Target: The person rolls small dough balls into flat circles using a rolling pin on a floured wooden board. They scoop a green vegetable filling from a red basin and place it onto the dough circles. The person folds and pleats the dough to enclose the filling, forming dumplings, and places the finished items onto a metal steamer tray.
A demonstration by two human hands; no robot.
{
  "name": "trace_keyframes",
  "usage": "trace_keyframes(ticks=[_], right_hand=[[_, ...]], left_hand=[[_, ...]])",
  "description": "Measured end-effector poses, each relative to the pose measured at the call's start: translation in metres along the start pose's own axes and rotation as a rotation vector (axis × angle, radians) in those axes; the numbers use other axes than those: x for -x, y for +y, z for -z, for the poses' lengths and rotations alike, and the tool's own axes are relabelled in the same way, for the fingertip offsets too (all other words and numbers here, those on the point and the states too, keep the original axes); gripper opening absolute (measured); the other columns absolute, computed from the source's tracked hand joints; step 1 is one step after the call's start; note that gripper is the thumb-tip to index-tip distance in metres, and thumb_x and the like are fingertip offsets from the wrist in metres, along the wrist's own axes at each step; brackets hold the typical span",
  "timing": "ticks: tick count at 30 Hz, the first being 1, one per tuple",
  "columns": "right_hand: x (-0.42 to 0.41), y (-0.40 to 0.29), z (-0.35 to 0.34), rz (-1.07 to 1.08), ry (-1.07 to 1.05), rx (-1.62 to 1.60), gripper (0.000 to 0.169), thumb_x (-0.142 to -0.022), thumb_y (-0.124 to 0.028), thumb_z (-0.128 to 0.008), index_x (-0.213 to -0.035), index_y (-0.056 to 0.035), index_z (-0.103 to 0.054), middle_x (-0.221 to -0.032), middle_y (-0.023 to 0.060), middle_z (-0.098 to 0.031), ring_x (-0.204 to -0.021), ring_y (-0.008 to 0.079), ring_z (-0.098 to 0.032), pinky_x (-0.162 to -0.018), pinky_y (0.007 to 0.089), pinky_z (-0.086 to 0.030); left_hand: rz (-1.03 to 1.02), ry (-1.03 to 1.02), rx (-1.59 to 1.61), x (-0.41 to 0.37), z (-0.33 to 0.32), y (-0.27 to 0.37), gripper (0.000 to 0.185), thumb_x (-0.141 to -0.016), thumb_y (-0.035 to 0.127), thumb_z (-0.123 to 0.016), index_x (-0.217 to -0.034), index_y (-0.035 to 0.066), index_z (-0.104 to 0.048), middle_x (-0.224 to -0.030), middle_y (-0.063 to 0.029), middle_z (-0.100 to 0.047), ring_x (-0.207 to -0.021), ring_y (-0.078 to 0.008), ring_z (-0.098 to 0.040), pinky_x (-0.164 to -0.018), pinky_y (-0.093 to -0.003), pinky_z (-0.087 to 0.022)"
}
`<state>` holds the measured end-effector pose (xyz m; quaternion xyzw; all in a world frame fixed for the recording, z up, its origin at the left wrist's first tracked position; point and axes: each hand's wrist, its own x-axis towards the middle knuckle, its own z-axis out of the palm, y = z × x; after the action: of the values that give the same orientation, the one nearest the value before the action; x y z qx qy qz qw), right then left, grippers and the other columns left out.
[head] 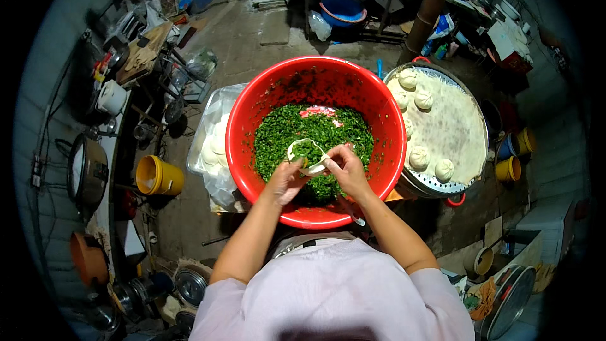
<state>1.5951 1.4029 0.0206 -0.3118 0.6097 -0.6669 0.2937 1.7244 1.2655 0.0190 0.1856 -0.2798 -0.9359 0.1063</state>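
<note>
A large red plastic basin stands before me, holding chopped green filling. Over it, my left hand supports a round dough wrapper with green filling inside, its thumb at the filling. My right hand pinches the right edge of the same wrapper. The wrapper's top is still open. At the right, pleated buns sit along the left and lower part of a cloth-lined steamer tray. Pale dough rounds lie in a plastic-lined tray left of the basin, partly hidden by it. A spoon-like handle shows at the basin's near rim.
A yellow bucket stands on the floor at the left, near a long bench with a cooker. A bamboo post rises behind the steamer. A blue basin sits under the far table. Several small buckets stand at the far right.
</note>
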Motion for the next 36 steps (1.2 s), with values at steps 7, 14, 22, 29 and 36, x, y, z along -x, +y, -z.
trace_keyframes(ticks=[7, 14, 22, 29, 36], right_hand=[[-0.005, -0.015, -0.006, 0.256, 0.027, 0.489, 0.016, -0.081, -0.007, -0.067, -0.095, -0.0002, -0.063, -0.082, 0.0125, -0.06, -0.075, 0.0246, -0.06, -0.066, 0.0352, -0.047], [-0.01, -0.025, -0.004, 0.233, 0.008, 0.424, 0.014, -0.079, -0.008, -0.07, -0.09, 0.0007, -0.066, -0.081, 0.0141, -0.064, -0.074, 0.0251, -0.063, -0.066, 0.0348, -0.05], [-0.007, -0.021, -0.001, 0.197, -0.004, 0.442, 0.014, -0.079, -0.007, -0.069, -0.091, -0.0003, -0.064, -0.08, 0.0133, -0.062, -0.073, 0.0257, -0.063, -0.066, 0.035, -0.049], [-0.014, -0.031, 0.001, 0.317, -0.02, 0.582, 0.014, -0.08, -0.008, -0.068, -0.089, 0.0007, -0.061, -0.081, 0.0148, -0.06, -0.074, 0.0305, -0.061, -0.066, 0.0373, -0.048], [-0.017, -0.03, 0.01, 0.297, -0.069, 0.626, 0.017, -0.078, -0.01, -0.071, -0.089, 0.0, -0.064, -0.08, 0.0132, -0.06, -0.073, 0.0292, -0.062, -0.064, 0.0367, -0.048]], left_hand=[[-0.143, 0.237, -0.261, -0.01, -0.013, -0.012, 0.032, -0.087, 0.002, -0.06, -0.117, 0.002, -0.051, -0.104, -0.0118, -0.063, -0.089, -0.0207, -0.066, -0.077, -0.0357, -0.059], [-0.027, 0.166, -0.386, -0.014, 0.003, -0.002, 0.036, -0.083, 0.001, -0.058, -0.118, 0.001, -0.052, -0.104, -0.0115, -0.063, -0.091, -0.0209, -0.065, -0.083, -0.0346, -0.055], [0.05, 0.104, -0.286, -0.012, -0.017, 0.013, 0.039, -0.089, 0.01, -0.062, -0.125, 0.004, -0.049, -0.108, -0.0078, -0.062, -0.096, -0.0204, -0.064, -0.086, -0.0366, -0.054], [-0.051, 0.133, -0.561, -0.025, -0.008, 0.003, 0.037, -0.081, -0.003, -0.056, -0.118, 0.004, -0.057, -0.099, -0.0062, -0.063, -0.085, -0.0129, -0.063, -0.073, -0.0266, -0.053], [0.103, 0.067, -0.419, -0.024, -0.017, 0.021, 0.044, -0.083, 0.002, -0.056, -0.126, 0.005, -0.05, -0.104, -0.0067, -0.061, -0.088, -0.0142, -0.062, -0.078, -0.0295, -0.053]])
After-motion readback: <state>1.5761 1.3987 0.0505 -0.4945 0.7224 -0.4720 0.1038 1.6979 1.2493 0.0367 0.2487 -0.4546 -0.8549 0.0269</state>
